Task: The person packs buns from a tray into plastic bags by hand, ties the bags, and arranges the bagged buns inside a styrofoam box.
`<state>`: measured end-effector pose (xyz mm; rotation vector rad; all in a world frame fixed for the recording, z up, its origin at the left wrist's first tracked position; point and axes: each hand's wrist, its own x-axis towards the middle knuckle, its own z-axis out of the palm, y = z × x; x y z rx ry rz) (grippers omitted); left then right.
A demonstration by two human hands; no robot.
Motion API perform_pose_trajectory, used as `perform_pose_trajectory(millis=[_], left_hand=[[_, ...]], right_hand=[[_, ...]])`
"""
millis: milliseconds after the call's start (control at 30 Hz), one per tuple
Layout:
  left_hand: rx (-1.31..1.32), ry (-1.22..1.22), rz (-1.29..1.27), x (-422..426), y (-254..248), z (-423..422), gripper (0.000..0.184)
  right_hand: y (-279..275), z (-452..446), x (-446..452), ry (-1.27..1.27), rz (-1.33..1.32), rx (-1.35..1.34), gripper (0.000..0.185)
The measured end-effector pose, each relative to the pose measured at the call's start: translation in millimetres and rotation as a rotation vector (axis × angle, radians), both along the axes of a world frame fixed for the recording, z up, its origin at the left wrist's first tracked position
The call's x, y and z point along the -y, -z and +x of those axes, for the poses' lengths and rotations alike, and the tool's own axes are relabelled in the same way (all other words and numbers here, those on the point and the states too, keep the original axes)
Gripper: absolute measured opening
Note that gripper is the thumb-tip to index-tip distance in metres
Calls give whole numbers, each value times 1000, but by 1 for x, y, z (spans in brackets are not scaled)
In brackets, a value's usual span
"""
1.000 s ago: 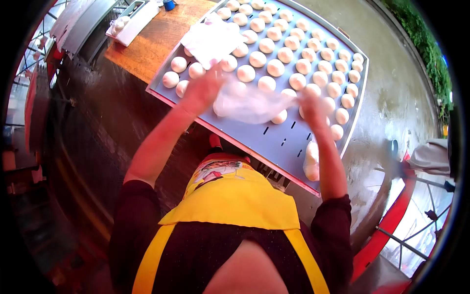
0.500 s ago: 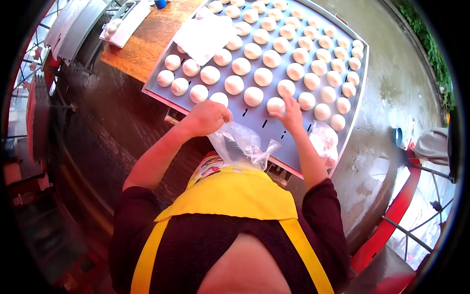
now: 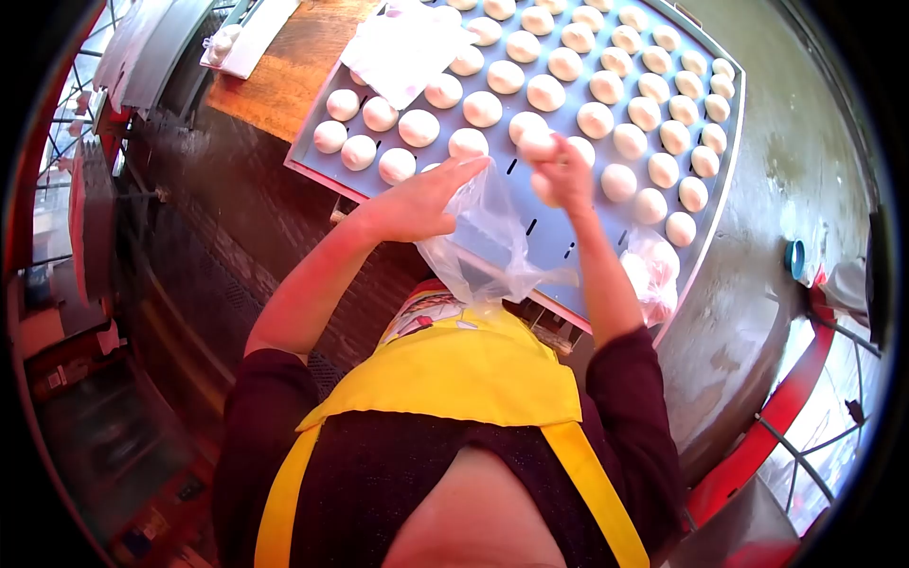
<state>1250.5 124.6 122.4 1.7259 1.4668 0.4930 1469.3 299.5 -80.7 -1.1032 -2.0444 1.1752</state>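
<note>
My left hand is closed on the upper edge of a clear plastic bag, which hangs over the front edge of the tray. In my right hand, slightly blurred, the fingers close on a round white bun, just right of the bag's mouth. A second bun shows against the underside of that hand; whether it is held too I cannot make out. Around them, several rows of pale buns lie on the large grey-blue tray. Some buns behind my right hand are partly hidden.
A filled clear bag sits at the tray's front right. White cloth or paper covers part of the upper left. Beyond stand a wooden table and a white container. A blue bucket is on the wet floor, right.
My right hand has moved up and left, lifting a bun from the front of the tray. My left hand has raised the bag and spread its mouth higher. The view has shifted slightly.
</note>
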Motion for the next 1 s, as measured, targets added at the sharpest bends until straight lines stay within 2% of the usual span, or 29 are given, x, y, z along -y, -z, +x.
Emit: perform_pose_trajectory(millis=[33, 67, 133, 167, 233, 300, 333, 367, 433, 533, 600, 633, 667, 700, 767, 833, 867, 900, 1000], left_hand=[[-17, -21, 31, 0, -1, 3, 78], [6, -23, 10, -3, -1, 8, 79], [51, -19, -29, -9, -4, 22, 79], [85, 19, -27, -13, -6, 31, 80], [151, 48, -8, -17, -16, 46, 82], [237, 165, -66, -11, -17, 65, 81], [252, 233, -72, -5, -8, 78, 81], [264, 300, -74, -2, -2, 88, 81], [331, 154, 24, -6, 4, 90, 81], [400, -107, 77, -29, 14, 69, 82], [480, -193, 29, -40, 5, 67, 84], [526, -225, -27, -44, -1, 69, 86], [511, -212, -8, -47, 0, 71, 86], [494, -197, 14, -51, 0, 73, 86], [462, -170, 56, -59, 0, 78, 87], [421, -148, 76, -61, -1, 81, 87], [369, -133, 82, -61, 0, 80, 86], [306, -140, 90, -59, 2, 78, 85], [165, -154, 69, -44, 10, 70, 82]], right_hand=[[-42, 20, -8, 55, -388, -328, 54], [-109, 37, -1, -50, -541, -417, 54], [-159, 59, 44, -392, -831, -504, 56], [-154, 60, 72, -606, -951, -509, 58], [-124, 52, 93, -443, -1311, -321, 52], [-43, 44, 104, -185, -1848, -698, 39], [-56, 27, 105, 129, -1807, -866, 32], [-53, 26, 99, 20, -1688, -1031, 33], [-32, 34, 98, 163, -1573, -937, 39], [-83, 72, 101, -75, -1038, -319, 41], [-119, 122, 50, -171, -999, -233, 43], [-119, 145, 21, 10, -727, -279, 42], [-83, 167, -12, 287, -234, -53, 47], [-87, 188, -33, 259, 242, 298, 55], [-56, 214, -70, 197, 10, 584, 71], [-6, 196, -87, 202, -161, 562, 78], [-1, 178, -88, 200, -247, 548, 81], [4, 162, -86, 260, -227, 670, 81], [-46, 93, -45, 526, -306, 882, 75]])
